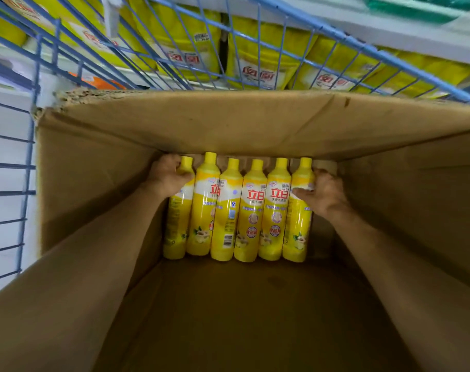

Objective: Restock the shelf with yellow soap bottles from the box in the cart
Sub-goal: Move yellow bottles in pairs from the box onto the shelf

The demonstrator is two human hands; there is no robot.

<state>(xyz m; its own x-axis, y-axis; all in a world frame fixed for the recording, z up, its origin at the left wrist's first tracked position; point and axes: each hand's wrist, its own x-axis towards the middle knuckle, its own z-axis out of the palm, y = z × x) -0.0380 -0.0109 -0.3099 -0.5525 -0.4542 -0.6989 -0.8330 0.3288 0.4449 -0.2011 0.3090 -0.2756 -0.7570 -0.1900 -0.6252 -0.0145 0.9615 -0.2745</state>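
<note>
Squeezing six yellow soap bottles (239, 210) together, left hand (166, 175) and right hand (322, 194) grip the row's ends.

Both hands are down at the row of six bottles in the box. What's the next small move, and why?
Probably squeeze inward and lift the row straight up. The left hand wraps the leftmost bottle, the right hand presses the rightmost bottle, so the row is bracketed; the cardboard box is deep.

Box floor (255, 318) bare before six-bottle row (239, 210), far flap (228, 124) overhanging caps, side walls close
</note>
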